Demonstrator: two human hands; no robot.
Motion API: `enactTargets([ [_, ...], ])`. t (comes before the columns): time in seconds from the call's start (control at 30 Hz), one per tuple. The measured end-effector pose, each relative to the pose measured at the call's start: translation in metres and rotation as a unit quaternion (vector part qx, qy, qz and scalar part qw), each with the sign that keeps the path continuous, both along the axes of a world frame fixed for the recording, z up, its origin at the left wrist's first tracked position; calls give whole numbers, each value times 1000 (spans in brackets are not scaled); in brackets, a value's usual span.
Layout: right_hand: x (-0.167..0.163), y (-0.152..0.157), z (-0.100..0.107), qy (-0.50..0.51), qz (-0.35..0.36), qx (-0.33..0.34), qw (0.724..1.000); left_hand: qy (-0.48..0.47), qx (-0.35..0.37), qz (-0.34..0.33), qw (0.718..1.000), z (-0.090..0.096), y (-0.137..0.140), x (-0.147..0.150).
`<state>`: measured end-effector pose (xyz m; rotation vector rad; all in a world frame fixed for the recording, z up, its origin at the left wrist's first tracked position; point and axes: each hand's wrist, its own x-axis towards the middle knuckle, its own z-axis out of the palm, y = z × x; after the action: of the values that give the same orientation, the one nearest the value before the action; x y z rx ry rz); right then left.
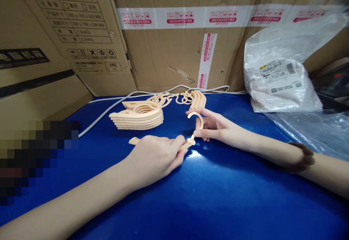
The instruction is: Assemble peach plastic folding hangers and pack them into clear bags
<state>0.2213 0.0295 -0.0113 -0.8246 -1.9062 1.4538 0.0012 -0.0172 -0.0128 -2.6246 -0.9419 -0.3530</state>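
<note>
My left hand (pixel 159 156) is closed around a cream plastic hanger arm (pixel 134 141), whose two ends stick out on either side of the fingers. Between thumb and fingers, my right hand (pixel 212 125) pinches a curved cream hanger hook (pixel 201 120). The hook's lower end meets the arm's right end; whether they are locked together I cannot tell. Just behind my left hand lies a neat stack of cream hanger arms (pixel 139 118). Farther back are a pile of loose hooks (pixel 183 98) and a second stack of arms (pixel 198 100), partly behind my right hand.
A blue tabletop (pixel 218 196) lies under everything. A white cable (pixel 109 113) runs along its back left. Large cardboard boxes (pixel 163 54) wall off the back and left. A labelled white plastic bag (pixel 283 83) stands at the back right, with clear plastic film (pixel 321 127) before it.
</note>
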Motion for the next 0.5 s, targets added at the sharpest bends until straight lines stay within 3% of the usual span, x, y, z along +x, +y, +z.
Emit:
enactTargets([
  [0.2,-1,-2,-2,8,11,30,999,15,17,-19,1000,0,-1,-2],
  [0.5,1,-6,-2,-2,43,10,999,22,-13,-24,999,5,-1,-4],
])
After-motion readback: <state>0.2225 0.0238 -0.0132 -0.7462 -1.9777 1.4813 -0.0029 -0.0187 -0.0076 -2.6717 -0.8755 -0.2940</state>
